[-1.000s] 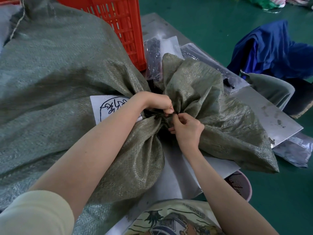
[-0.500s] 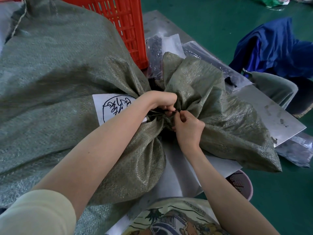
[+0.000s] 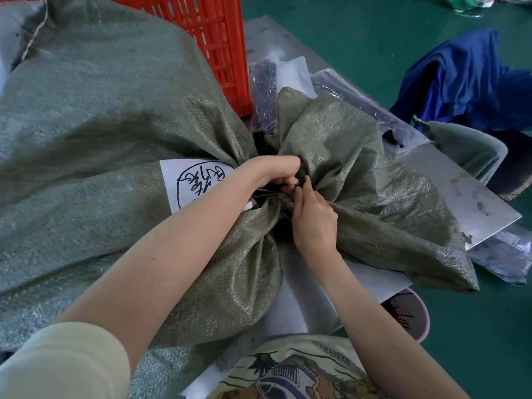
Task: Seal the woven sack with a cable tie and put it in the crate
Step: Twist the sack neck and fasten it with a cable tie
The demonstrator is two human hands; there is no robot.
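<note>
A large grey-green woven sack [image 3: 95, 145] lies across the table, its mouth gathered into a neck at the middle, with the loose top flaring out to the right. My left hand [image 3: 273, 171] is clenched around the gathered neck from above. My right hand [image 3: 313, 217] pinches a thin dark cable tie [image 3: 299, 184] at the neck, right against the left fingers. Most of the tie is hidden by my fingers and the folds. A white paper label [image 3: 195, 180] with handwritten marks lies on the sack beside the neck. The red plastic crate [image 3: 216, 38] stands behind the sack.
Clear plastic bags of dark items [image 3: 267, 90] lie on the grey table [image 3: 460, 194] behind the neck. A blue cloth [image 3: 466, 79] and another grey sack [image 3: 469, 148] sit on the green floor at right. A pink basket [image 3: 408, 312] stands below the table edge.
My hands have stayed at the neck with small finger movements; the left hand has closed a little more over the gather. The view shifted slightly.
</note>
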